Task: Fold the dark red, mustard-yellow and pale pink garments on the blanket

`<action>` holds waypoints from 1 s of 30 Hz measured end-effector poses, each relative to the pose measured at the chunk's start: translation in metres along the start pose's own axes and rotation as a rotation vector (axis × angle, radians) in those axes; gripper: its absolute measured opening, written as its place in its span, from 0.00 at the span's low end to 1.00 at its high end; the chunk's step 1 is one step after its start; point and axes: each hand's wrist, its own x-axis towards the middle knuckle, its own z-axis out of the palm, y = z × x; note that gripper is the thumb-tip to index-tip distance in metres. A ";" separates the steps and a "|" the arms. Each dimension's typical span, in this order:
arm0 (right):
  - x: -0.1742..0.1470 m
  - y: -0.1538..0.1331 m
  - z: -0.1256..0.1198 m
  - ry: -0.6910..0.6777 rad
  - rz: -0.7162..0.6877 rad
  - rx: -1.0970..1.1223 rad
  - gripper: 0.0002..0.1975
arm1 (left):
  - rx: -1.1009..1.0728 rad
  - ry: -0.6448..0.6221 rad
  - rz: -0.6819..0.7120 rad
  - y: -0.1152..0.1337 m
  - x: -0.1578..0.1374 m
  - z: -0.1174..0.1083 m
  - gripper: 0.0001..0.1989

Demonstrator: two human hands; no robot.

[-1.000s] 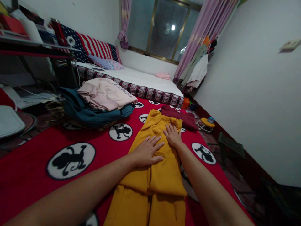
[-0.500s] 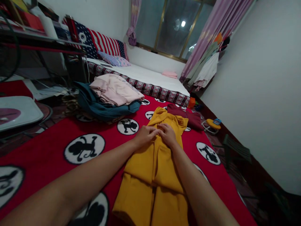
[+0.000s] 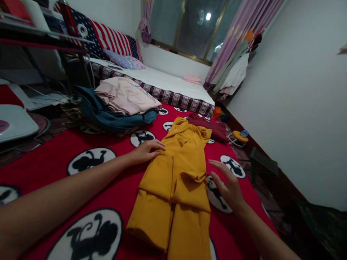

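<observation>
A mustard-yellow garment [image 3: 162,213] lies lengthwise on the red blanket, two long panels like trouser legs towards me and gathered cloth at its far end. Crosswise folds run over it, and a loose flap stands up on its right side. At its left edge, my left hand [image 3: 148,151] rests with fingers stretched out, fingertips on the cloth. My right hand [image 3: 227,183] is apart from the garment on the right, over the blanket, thumb and fingers spread with nothing between them. A folded maroon garment [image 3: 218,130] lies just past the yellow one's far right corner.
The red blanket [image 3: 108,191] bears round monkey prints. A pink folded garment [image 3: 127,95] sits on teal clothing [image 3: 116,121] at the back left. Beyond are a white-topped bed [image 3: 162,81] and a cluttered desk [image 3: 51,38]. A yellow stool [image 3: 240,136] stands near the right wall.
Both hands were together on the middle of the yellow garment. They have parted, left hand to its left edge and right hand off to the right. The view has shifted slightly.
</observation>
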 end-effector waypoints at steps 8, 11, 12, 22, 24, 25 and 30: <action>-0.034 -0.017 0.008 -0.273 -0.303 -0.161 0.21 | 0.074 -0.154 0.226 0.043 -0.016 0.005 0.13; -0.031 -0.010 0.006 -0.448 -0.313 -0.187 0.25 | 0.157 -0.333 0.297 0.039 -0.022 0.000 0.18; -0.032 -0.008 0.002 -0.484 -0.303 -0.191 0.26 | 0.194 -0.366 0.289 0.035 -0.026 -0.006 0.19; -0.024 -0.009 0.004 -0.630 -0.197 -0.158 0.32 | 0.357 -0.543 0.190 0.029 -0.034 -0.036 0.28; -0.017 -0.003 0.015 -0.586 -0.198 -0.136 0.28 | 0.384 -0.533 0.230 0.025 -0.030 -0.025 0.25; -0.014 -0.001 0.019 -0.555 -0.204 -0.110 0.25 | 0.383 -0.520 0.245 0.022 -0.029 -0.021 0.23; -0.021 -0.028 0.007 -0.521 -0.165 0.131 0.18 | 0.256 -0.523 0.244 0.045 -0.045 -0.025 0.21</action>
